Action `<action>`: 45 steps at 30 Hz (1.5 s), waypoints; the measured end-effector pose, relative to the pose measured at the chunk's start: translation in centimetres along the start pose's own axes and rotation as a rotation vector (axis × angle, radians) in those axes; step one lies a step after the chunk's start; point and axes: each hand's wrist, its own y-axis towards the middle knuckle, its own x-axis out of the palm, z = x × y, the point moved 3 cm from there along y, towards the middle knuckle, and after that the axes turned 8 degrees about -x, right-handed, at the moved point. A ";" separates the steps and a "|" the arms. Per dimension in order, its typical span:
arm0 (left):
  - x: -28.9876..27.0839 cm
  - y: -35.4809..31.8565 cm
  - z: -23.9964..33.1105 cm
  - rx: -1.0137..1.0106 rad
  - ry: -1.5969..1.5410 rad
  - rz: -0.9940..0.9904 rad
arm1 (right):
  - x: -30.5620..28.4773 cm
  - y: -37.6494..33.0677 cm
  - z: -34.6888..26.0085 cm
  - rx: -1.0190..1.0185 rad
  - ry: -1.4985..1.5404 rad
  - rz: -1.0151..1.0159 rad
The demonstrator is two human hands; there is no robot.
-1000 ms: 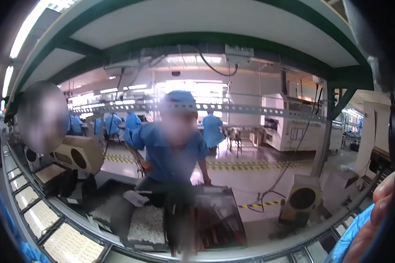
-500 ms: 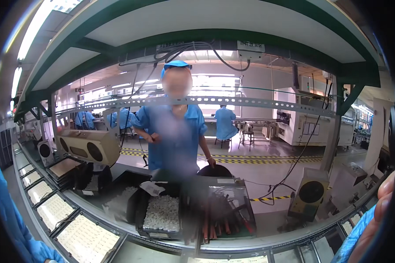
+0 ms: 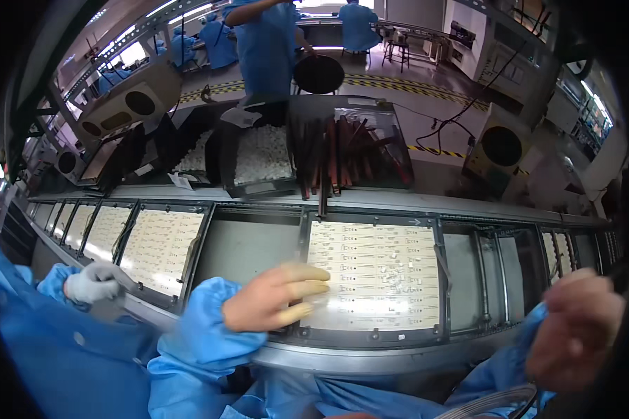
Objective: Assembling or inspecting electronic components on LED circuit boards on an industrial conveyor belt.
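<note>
My left hand reaches out with fingers apart, yellowish covers on some fingertips, over the left edge of a panel of pale printed strips. It holds nothing that I can see. Small white pieces lie scattered on the panel's right half. My right hand is raised at the far right, away from the panel. Motion smears its fingers, so what they hold, if anything, cannot be made out. Below it, at the lower edge, runs a grey flat cable.
Across the line stand a black bin of white pieces and a tray of dark reddish strips. More framed panels lie leftward, beside a co-worker's gloved hand. A speaker stands right; another person stands beyond.
The view has tilted down, from the room to the line. My left hand has come into view over the panel. My right hand, formerly at the right rim, now shows more fully.
</note>
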 end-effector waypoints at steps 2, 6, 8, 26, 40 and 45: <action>-3.2 -0.1 2.8 -0.039 -0.521 0.142 | 1.5 -1.2 -1.2 0.052 0.375 -0.007; -7.4 -1.6 9.2 0.330 -1.191 0.185 | 4.3 -1.5 -3.5 0.289 1.068 -0.043; -7.7 -1.2 12.1 0.347 -1.293 0.189 | 3.1 -1.4 -4.5 0.309 1.091 -0.188; -8.4 -4.0 16.8 0.343 0.510 0.344 | 0.3 -3.1 -10.3 -0.212 -0.137 -0.158; 1.7 -1.5 -9.1 -0.287 0.378 0.150 | 9.7 -19.6 15.3 0.911 -0.338 -0.849; 1.7 -0.5 -8.7 -0.367 0.290 0.155 | 10.8 -19.2 15.4 0.952 -0.237 -0.794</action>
